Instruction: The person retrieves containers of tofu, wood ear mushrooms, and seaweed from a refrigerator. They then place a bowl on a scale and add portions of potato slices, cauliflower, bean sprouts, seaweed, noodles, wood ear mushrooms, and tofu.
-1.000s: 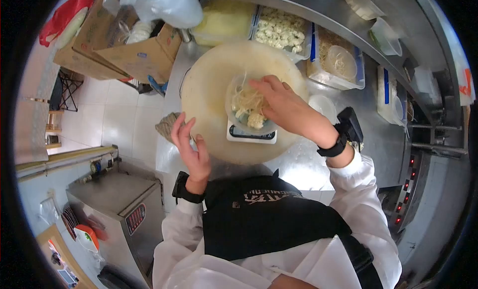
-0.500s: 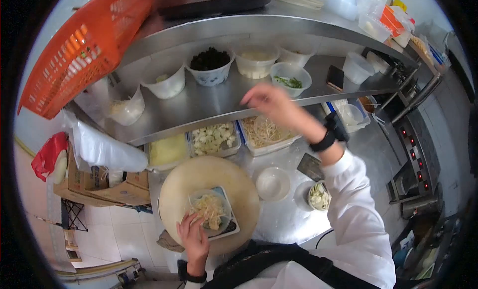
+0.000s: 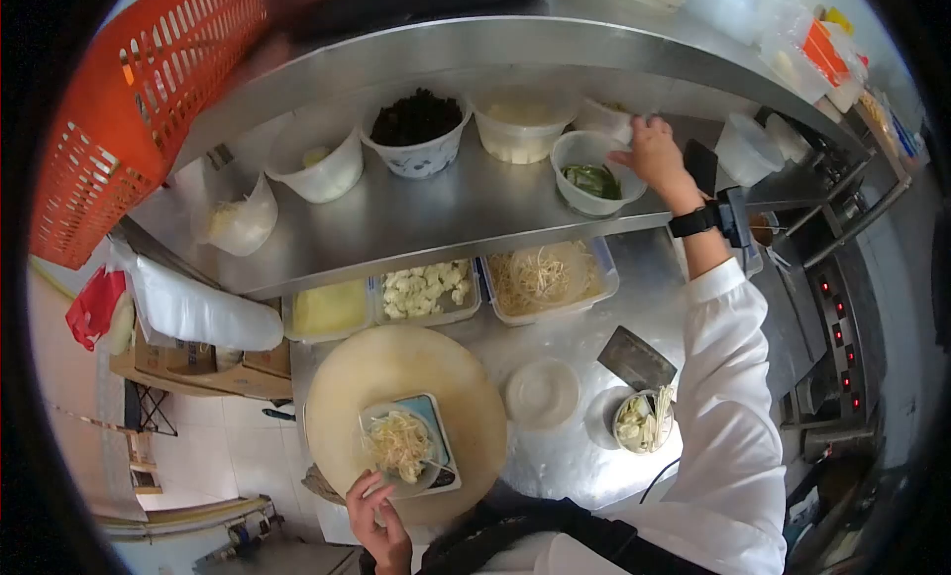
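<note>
My right hand [image 3: 661, 164] reaches up to the shelf, fingers spread, beside the rear right tub [image 3: 606, 117]. Its thumb is near the rim of a clear tub [image 3: 600, 205] with green leaves inside. At the bottom, my left hand [image 3: 374, 516] is open with loosely bent fingers, close to a clear bowl [image 3: 428, 476] of bean sprouts [image 3: 398, 442]. That bowl rests on a flat kitchen scale [image 3: 449, 446], which lies on a thick round chopping board [image 3: 342, 377].
A steel shelf [image 3: 416, 223] holds several tubs and a phone [image 3: 700, 164]. Below are boxes of cauliflower [image 3: 421, 290] and sprouts [image 3: 540, 276]. A cleaver blade [image 3: 637, 357], a white bowl [image 3: 543, 395] and a cup of cut vegetables [image 3: 642, 423] stand right of the board. An orange basket [image 3: 129, 129] hangs upper left.
My right hand has moved right along the shelf, to the tubs near the phone. My left hand has drawn back slightly toward me from the sprouts. The camera view has shifted a little.
</note>
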Tool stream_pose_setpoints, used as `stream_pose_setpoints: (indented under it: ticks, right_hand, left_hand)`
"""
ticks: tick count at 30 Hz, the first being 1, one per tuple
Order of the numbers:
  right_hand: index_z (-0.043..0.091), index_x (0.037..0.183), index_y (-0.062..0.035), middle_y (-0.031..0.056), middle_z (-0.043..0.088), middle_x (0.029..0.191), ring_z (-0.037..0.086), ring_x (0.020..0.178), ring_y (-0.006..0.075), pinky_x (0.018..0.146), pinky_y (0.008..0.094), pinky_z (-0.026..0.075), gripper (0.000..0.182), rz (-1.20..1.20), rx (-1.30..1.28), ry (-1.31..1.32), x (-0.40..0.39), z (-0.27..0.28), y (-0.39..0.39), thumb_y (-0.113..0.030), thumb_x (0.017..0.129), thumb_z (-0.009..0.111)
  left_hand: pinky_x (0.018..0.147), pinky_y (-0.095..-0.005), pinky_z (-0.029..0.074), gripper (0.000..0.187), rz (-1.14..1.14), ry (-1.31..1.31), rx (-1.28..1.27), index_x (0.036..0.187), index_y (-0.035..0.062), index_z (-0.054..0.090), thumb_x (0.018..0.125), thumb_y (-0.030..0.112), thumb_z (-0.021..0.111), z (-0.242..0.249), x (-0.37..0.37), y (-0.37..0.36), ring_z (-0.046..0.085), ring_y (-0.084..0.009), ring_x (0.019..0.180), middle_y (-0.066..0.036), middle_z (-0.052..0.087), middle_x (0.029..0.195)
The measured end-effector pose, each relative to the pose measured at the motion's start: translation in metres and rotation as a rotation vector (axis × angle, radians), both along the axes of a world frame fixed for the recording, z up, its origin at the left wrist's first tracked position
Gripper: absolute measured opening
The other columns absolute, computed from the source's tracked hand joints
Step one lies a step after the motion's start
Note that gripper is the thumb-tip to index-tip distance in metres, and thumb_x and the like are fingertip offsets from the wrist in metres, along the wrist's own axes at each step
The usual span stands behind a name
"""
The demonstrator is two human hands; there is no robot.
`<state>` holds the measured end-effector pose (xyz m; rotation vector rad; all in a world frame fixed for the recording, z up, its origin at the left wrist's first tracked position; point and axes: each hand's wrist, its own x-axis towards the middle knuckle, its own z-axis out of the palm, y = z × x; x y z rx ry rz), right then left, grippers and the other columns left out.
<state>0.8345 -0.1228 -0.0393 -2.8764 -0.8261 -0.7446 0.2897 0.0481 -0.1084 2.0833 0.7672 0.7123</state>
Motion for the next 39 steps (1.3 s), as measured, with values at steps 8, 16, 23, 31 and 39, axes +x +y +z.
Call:
stream_pose_setpoints:
  ticks: [8, 16, 23, 31, 39]
  right_hand:
    - [0.050, 0.097, -0.0017, 0.0009, 0.049, 0.058, 0.050, 0.051, 0.0084, 0.046, 0.0223, 0.041, 0.018, 0.456, 0.431, 0.696, -0.091, 0.018, -0.002, -0.002, 0.078, 0.048]
    - [0.052, 0.098, -0.0031, 0.0122, 0.054, 0.069, 0.053, 0.061, 0.0215, 0.058, 0.0320, 0.043, 0.021, 0.766, 0.244, 1.122, -0.320, 0.002, 0.078, -0.003, 0.077, 0.054]
    - [0.051, 0.105, -0.0019, 0.0142, 0.049, 0.100, 0.047, 0.094, 0.0313, 0.080, 0.0359, 0.041, 0.034, 1.174, 0.214, 0.429, -0.415, -0.032, 0.139, -0.005, 0.072, 0.060]
    - [0.052, 0.110, -0.0096, 0.0127, 0.047, 0.107, 0.045, 0.100, 0.0309, 0.085, 0.0382, 0.040, 0.034, 1.406, 0.072, 0.842, -0.454, -0.044, 0.176, -0.007, 0.076, 0.058]
    - [0.055, 0.103, -0.0096, 0.0089, 0.047, 0.109, 0.043, 0.100, 0.0350, 0.085, 0.0395, 0.039, 0.025, 1.009, 0.115, 0.623, -0.458, -0.049, 0.191, -0.013, 0.078, 0.058]
  left_hand:
    - [0.091, -0.0363, 0.038, 0.016, -0.067, -0.244, -0.230, 0.098, -0.0003, 0.055, 0.086, 0.008, 0.048, 0.013, 0.008, 0.003, 0.050, -0.0270, 0.103, -0.016, 0.052, 0.110]
    - [0.091, -0.0421, 0.042, 0.058, -0.468, -0.400, -1.356, 0.132, 0.0043, 0.028, 0.088, 0.035, 0.049, 0.026, 0.007, 0.016, 0.043, -0.0251, 0.117, -0.012, 0.039, 0.131]
    - [0.082, -0.0349, 0.050, 0.046, -0.258, -0.471, -1.203, 0.127, 0.0034, 0.032, 0.090, 0.024, 0.049, 0.018, -0.046, 0.048, 0.054, -0.0170, 0.104, -0.008, 0.048, 0.119]
    - [0.079, -0.0318, 0.051, 0.043, -0.164, -0.469, -1.143, 0.124, 0.0028, 0.035, 0.088, 0.018, 0.052, -0.006, -0.064, 0.088, 0.053, -0.0169, 0.104, -0.008, 0.050, 0.116]
    - [0.080, -0.0332, 0.051, 0.040, -0.191, -0.473, -1.134, 0.122, 0.0029, 0.036, 0.088, 0.014, 0.051, -0.015, -0.052, 0.105, 0.054, -0.0172, 0.103, -0.008, 0.050, 0.116]
